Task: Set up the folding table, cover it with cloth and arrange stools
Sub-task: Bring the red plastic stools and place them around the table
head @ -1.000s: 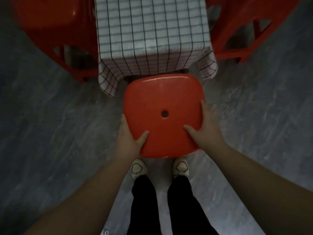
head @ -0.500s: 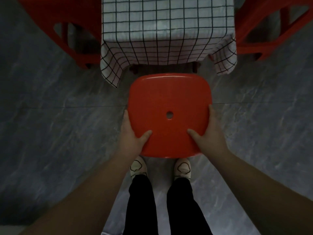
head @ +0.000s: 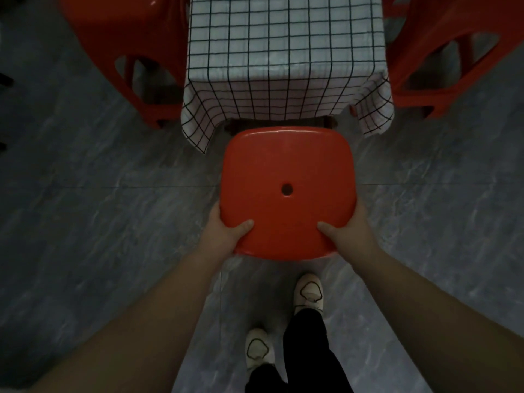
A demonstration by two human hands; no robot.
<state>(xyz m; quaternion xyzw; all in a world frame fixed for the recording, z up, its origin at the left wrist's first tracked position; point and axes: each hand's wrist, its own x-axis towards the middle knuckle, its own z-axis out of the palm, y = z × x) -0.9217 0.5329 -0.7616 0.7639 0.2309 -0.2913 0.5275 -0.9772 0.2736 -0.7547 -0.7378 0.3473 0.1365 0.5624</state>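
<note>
A red plastic stool (head: pixel 286 171) with a round hole in its seat stands right in front of me, its far edge against the near end of the folding table. A white cloth with a black grid (head: pixel 283 52) covers the table and hangs over its end. My left hand (head: pixel 224 231) grips the seat's near left corner, thumb on top. At the near right corner my right hand (head: pixel 348 231) holds it the same way. The stool's legs are hidden under the seat.
Another red stool (head: pixel 127 52) stands at the table's left side and a third (head: pixel 442 52) at its right side. Grey marbled floor tiles (head: pixel 85 222) lie all around. My feet in white shoes (head: pixel 309 293) stand behind the held stool.
My left foot has stepped back from the stool. Both hands keep the same grip, and the stool stays at the table's near end.
</note>
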